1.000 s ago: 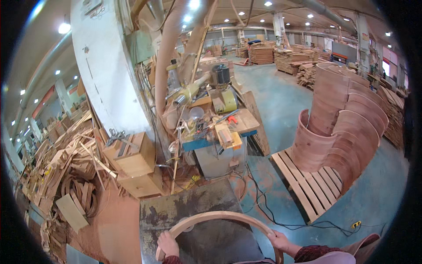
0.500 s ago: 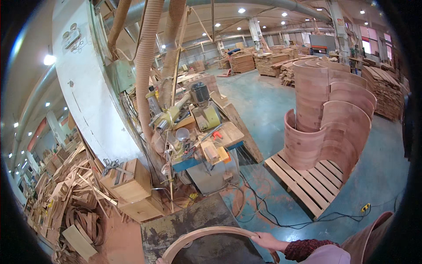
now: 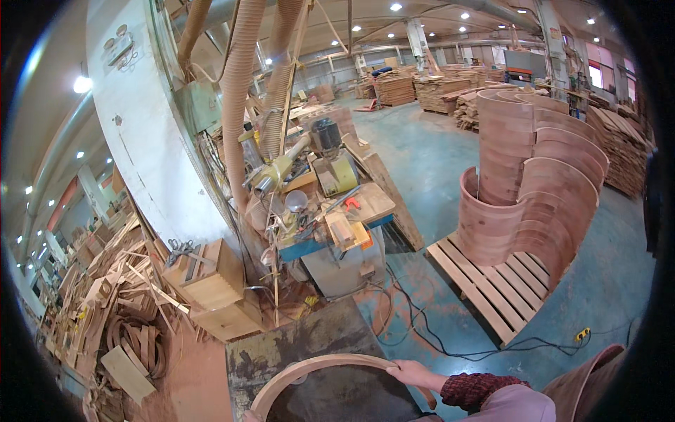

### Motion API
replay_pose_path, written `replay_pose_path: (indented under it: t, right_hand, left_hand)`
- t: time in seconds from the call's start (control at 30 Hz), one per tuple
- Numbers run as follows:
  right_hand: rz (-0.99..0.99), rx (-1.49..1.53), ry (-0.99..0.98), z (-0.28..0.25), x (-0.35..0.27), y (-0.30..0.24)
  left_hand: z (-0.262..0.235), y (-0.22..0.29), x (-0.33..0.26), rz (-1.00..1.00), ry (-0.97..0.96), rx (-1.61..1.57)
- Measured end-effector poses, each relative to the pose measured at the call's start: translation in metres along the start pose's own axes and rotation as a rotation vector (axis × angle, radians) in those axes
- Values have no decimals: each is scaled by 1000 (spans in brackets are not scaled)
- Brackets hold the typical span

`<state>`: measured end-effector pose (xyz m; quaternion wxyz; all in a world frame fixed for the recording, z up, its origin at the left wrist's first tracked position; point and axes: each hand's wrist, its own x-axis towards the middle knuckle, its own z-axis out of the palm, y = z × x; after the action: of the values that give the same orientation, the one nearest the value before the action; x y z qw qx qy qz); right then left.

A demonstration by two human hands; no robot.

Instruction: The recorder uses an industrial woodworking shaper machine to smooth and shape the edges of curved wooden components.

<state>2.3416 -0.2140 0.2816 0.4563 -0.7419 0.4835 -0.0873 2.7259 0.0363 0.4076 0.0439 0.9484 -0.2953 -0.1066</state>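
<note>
A curved wooden piece (image 3: 330, 361) arches over a dark, stained flat surface (image 3: 302, 337) at the bottom of the head view. My right hand (image 3: 411, 374) grips its right side, fingers wrapped around the edge. The right arm wears a dark red knitted cuff and a pale sleeve. Of my left hand (image 3: 250, 416), only a small part shows at the lower edge, closed against the left end of the arc. The lower part of the curved piece is cut off by the picture's edge.
Ahead stands a bench machine (image 3: 334, 172) cluttered with tools. Curved wooden panels (image 3: 492, 225) stand on a slatted pallet (image 3: 485, 295) at the right. Black cables (image 3: 450, 352) cross the floor. Wooden boxes (image 3: 218, 274) and a scrap heap (image 3: 105, 302) lie left; another curved panel (image 3: 590, 383) is near right.
Both hands and the curved wooden piece have shifted slightly up and to the left in the picture. The view itself has turned a little. The grip looks the same.
</note>
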Motion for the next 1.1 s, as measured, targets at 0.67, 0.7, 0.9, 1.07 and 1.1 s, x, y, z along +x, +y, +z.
replay_pose_path:
  t: [0.67,0.7,0.9,1.07,1.1]
  right_hand:
    - [-111,-125,-136,30,53,-54]
    - [-115,-132,-136,31,54,-56]
    - [-96,-141,-137,31,52,-66]
    - [-155,-112,-37,31,37,-60]
    - [-179,-84,22,32,26,-57]
  left_hand:
    - [106,-153,52,-103,147,239]
    - [108,-157,51,-107,168,244]
    - [114,-177,56,-60,207,193]
    - [112,-185,68,-77,183,68]
    - [111,-184,71,-59,204,58]
